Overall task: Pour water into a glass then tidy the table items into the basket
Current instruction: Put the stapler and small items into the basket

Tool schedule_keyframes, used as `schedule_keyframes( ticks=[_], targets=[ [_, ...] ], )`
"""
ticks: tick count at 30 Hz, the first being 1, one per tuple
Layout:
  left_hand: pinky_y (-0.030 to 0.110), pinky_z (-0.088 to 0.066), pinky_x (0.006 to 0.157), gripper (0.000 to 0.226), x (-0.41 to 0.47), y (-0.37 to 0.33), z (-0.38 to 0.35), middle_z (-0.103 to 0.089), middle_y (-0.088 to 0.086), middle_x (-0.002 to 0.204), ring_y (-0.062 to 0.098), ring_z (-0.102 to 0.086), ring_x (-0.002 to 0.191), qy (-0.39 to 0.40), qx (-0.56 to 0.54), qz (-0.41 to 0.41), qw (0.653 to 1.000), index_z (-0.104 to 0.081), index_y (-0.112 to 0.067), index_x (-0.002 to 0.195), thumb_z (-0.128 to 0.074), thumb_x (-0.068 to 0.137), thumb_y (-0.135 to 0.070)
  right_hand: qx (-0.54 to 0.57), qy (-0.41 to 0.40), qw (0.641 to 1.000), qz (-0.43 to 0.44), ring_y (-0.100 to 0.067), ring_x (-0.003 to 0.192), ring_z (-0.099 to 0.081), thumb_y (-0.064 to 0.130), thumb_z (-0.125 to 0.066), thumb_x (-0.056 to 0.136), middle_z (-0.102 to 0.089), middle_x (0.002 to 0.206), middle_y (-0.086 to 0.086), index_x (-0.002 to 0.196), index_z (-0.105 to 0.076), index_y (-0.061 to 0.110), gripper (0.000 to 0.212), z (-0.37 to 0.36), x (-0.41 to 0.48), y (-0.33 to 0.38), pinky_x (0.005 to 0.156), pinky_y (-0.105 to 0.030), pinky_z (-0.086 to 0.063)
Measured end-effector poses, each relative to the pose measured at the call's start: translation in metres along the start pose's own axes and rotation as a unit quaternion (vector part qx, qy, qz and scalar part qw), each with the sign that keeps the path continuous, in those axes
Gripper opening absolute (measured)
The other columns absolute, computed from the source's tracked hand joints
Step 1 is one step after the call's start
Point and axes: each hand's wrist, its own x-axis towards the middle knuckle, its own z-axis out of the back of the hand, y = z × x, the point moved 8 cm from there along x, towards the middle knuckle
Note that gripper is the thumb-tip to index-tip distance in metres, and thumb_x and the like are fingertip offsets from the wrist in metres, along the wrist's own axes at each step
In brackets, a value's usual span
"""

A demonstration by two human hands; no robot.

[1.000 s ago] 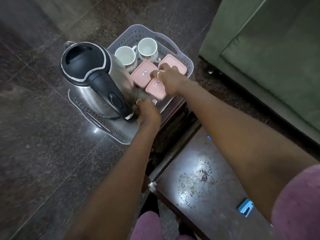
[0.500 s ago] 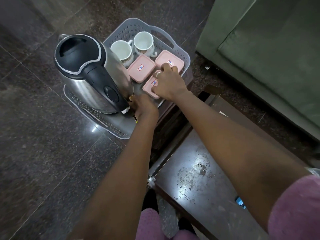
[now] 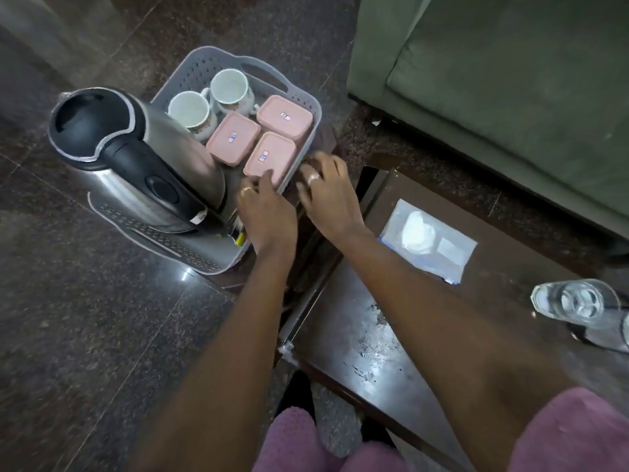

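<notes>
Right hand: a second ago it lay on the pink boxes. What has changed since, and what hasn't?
The right hand has drawn back off the pink boxes to the basket near edge, blurred and empty. The left hand has shifted from the kettle base toward the nearest box. Kettle, two cups and three boxes sit as before in the basket.

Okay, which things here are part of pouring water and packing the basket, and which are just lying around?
Part of the job: basket, kettle, two cups, three pink lidded boxes, glass, plastic pouch on the table, left hand, right hand.

Just lying about: green sofa.
</notes>
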Motion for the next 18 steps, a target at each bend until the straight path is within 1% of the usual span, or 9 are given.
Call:
schedule_keyframes(
  ticks=[3, 4, 6, 7, 9, 10, 14, 16, 18],
  targets=[
    [0.042, -0.037, 0.098, 0.040, -0.050, -0.033, -0.020, -0.057, 0.023, 0.119, 0.039, -0.051, 0.109, -0.013, -0.034, -0.106, 0.994, -0.060, -0.007, 0.120, -0.049, 0.082, -0.002, 0.025, -0.025, 0.997, -0.072, -0.042, 0.106, -0.054, 0.008, -0.057, 0.083, -0.059, 0.118, -0.026, 0.111, -0.062, -0.002, 0.030, 0.007, -0.055, -0.036, 0.093, -0.043, -0.045],
    [0.042, -0.039, 0.099, 0.039, -0.067, -0.040, -0.033, -0.057, 0.024, 0.119, 0.040, -0.052, 0.109, 0.003, -0.045, -0.127, 0.991, -0.061, -0.005, 0.119, -0.051, 0.081, -0.002, 0.046, -0.014, 0.992, -0.116, -0.039, 0.110, -0.052, 0.009, -0.055, 0.086, -0.057, 0.121, -0.023, 0.116, -0.060, 0.000, 0.032, 0.004, -0.077, -0.052, 0.095, -0.037, -0.043],
    [0.042, -0.041, 0.100, 0.038, -0.104, -0.049, -0.063, -0.057, 0.023, 0.121, 0.038, -0.052, 0.112, 0.061, -0.048, -0.148, 0.986, -0.060, -0.004, 0.119, -0.052, 0.082, -0.004, 0.096, -0.002, 0.970, -0.222, -0.028, 0.117, -0.047, 0.017, -0.045, 0.092, -0.052, 0.129, -0.014, 0.125, -0.052, 0.008, 0.035, -0.002, -0.127, -0.086, 0.093, -0.017, -0.032],
    [0.040, -0.041, 0.100, 0.037, -0.121, -0.051, -0.079, -0.056, 0.021, 0.123, 0.036, -0.051, 0.114, 0.098, -0.043, -0.151, 0.983, -0.060, -0.006, 0.120, -0.052, 0.083, -0.005, 0.101, -0.012, 0.960, -0.262, -0.024, 0.117, -0.046, 0.024, -0.041, 0.092, -0.050, 0.129, -0.009, 0.126, -0.050, 0.014, 0.036, -0.003, -0.151, -0.099, 0.091, -0.016, -0.031],
    [0.036, -0.040, 0.102, 0.037, -0.162, -0.057, -0.112, -0.054, 0.017, 0.127, 0.031, -0.050, 0.117, 0.178, -0.024, -0.168, 0.969, -0.059, -0.008, 0.121, -0.051, 0.085, -0.006, 0.038, -0.014, 0.950, -0.310, -0.023, 0.113, -0.049, 0.038, -0.037, 0.088, -0.050, 0.124, -0.004, 0.119, -0.050, 0.024, 0.037, 0.003, -0.201, -0.120, 0.090, -0.026, -0.036],
    [0.035, -0.039, 0.103, 0.037, -0.184, -0.060, -0.127, -0.053, 0.015, 0.129, 0.030, -0.048, 0.118, 0.218, -0.008, -0.183, 0.959, -0.058, -0.009, 0.122, -0.050, 0.086, -0.006, 0.029, -0.013, 0.941, -0.338, -0.026, 0.113, -0.049, 0.039, -0.036, 0.086, -0.051, 0.123, -0.005, 0.116, -0.052, 0.024, 0.037, 0.007, -0.226, -0.130, 0.089, -0.031, -0.038],
    [0.036, -0.035, 0.106, 0.037, -0.259, -0.063, -0.179, -0.049, 0.015, 0.134, 0.030, -0.044, 0.123, 0.350, 0.050, -0.220, 0.909, -0.053, -0.009, 0.126, -0.050, 0.090, -0.016, -0.007, -0.011, 0.898, -0.440, -0.045, 0.111, -0.051, 0.007, -0.056, 0.082, -0.055, 0.124, -0.025, 0.109, -0.063, 0.001, 0.028, 0.020, -0.317, -0.169, 0.094, -0.044, -0.043],
    [0.037, -0.035, 0.105, 0.042, -0.294, -0.066, -0.199, -0.047, 0.014, 0.135, 0.029, -0.043, 0.124, 0.398, 0.078, -0.223, 0.887, -0.049, -0.010, 0.129, -0.053, 0.090, -0.025, -0.008, -0.006, 0.859, -0.512, -0.046, 0.118, -0.044, 0.002, -0.058, 0.083, -0.048, 0.133, -0.026, 0.115, -0.062, 0.002, 0.033, 0.029, -0.361, -0.194, 0.099, -0.046, -0.039],
    [0.038, -0.039, 0.102, 0.049, -0.321, -0.071, -0.214, -0.046, 0.014, 0.134, 0.030, -0.043, 0.123, 0.429, 0.094, -0.204, 0.875, -0.045, -0.010, 0.131, -0.057, 0.088, -0.032, -0.038, 0.005, 0.834, -0.551, -0.044, 0.125, -0.037, 0.003, -0.053, 0.085, -0.040, 0.139, -0.026, 0.122, -0.058, 0.005, 0.037, 0.042, -0.392, -0.215, 0.105, -0.045, -0.031]
  ],
)
